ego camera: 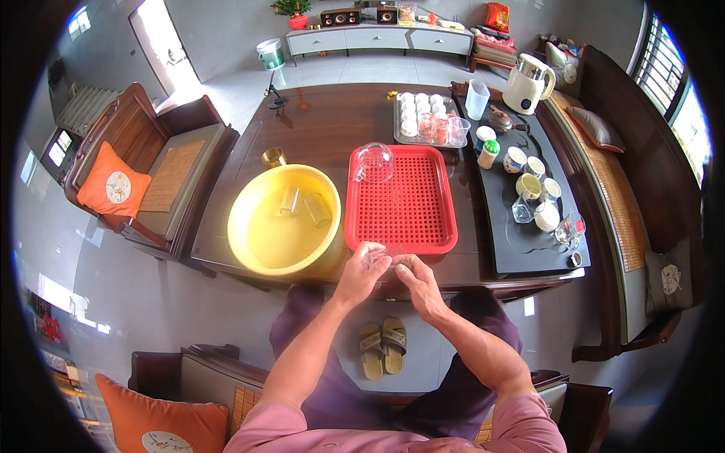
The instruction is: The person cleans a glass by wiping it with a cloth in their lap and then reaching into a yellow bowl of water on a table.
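Both hands hold a clear glass piece (pixel 392 258) over the table's front edge; fingers hide much of it, so its exact kind cannot be told. My left hand (pixel 362 274) grips its left side, and my right hand (pixel 418 278) has the right end between thumb and fingers. Just beyond them lies a red perforated plastic tray (pixel 399 198). A clear glass cup with a handle (pixel 375 163) rests upside down in its far left corner. To the left stands a yellow basin (pixel 243 226) of water, with one drinking glass (pixel 290 202) and another drinking glass (pixel 317 209) in it.
On the right, a black tea tray (pixel 521 255) carries several cups, a teapot (pixel 500 120) and an electric kettle (pixel 527 85). A metal tray (pixel 405 139) behind holds white cups and glasses. A brass-coloured cup (pixel 274 158) and a phone stand (pixel 276 101) stand on the wooden table (pixel 323 124).
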### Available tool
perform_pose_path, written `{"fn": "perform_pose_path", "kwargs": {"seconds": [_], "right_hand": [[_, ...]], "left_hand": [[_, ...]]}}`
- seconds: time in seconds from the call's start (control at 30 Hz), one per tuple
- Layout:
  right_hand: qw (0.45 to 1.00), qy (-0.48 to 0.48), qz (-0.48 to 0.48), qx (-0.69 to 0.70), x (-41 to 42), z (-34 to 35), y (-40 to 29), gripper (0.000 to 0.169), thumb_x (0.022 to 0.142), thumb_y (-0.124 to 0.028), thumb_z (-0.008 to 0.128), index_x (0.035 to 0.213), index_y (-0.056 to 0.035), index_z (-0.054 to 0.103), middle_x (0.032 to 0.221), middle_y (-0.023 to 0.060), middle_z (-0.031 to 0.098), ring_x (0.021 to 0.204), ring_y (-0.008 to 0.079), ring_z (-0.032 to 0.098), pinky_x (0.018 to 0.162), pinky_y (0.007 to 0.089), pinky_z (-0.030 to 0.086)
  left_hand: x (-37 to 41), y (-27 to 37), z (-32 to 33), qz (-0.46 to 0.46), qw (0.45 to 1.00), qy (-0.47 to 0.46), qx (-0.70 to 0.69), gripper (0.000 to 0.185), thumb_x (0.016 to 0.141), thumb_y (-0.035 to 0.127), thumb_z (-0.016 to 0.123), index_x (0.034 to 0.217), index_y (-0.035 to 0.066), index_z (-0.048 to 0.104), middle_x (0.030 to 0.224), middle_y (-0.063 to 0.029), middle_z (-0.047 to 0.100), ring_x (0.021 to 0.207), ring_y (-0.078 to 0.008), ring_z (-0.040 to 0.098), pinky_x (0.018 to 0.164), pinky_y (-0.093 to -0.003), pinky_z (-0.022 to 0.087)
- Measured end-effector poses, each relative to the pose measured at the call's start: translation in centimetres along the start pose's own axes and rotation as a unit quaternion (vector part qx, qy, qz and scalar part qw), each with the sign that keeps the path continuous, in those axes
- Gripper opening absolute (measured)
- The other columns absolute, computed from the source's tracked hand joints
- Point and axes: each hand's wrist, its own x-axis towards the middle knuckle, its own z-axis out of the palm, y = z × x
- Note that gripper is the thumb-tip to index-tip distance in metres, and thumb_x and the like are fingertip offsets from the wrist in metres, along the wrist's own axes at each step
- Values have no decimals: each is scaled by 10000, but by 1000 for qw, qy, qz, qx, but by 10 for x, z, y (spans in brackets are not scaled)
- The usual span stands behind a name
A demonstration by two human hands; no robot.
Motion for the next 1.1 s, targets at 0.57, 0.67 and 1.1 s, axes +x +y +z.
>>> {"fn": "perform_pose_path", "kwargs": {"seconds": [0.57, 0.67, 1.1], "right_hand": [[999, 25, 17, 27, 7, -19, 8, 226, 1031, -180, 492, 1163, -23, 587, 1125, 38, 623, 1028, 119, 560, 940, 297, 446], [997, 14, 34, 70, 7, -20, 7, 244, 1043, -209, 482, 1169, -28, 586, 1119, 34, 631, 1031, 126, 574, 950, 315, 447], [985, 7, 5, 173, 7, -20, 12, 331, 1049, -241, 480, 1275, -3, 524, 1139, 114, 643, 1008, 200, 634, 913, 372, 516]], "left_hand": [[-3, 4, 12, 103, 990, -29, 92, 585, 867, 68, 736, 1354, 23, 415, 1182, -92, 577, 1086, -157, 586, 946, -318, 492], [-4, 9, 14, 86, 995, -16, 45, 568, 871, 93, 705, 1355, 30, 415, 1135, -80, 592, 941, -134, 606, 806, -282, 519], [-5, 21, 13, -23, 995, 1, -95, 458, 922, 191, 615, 1334, 81, 447, 923, -53, 607, 692, -115, 569, 587, -252, 459]]}}
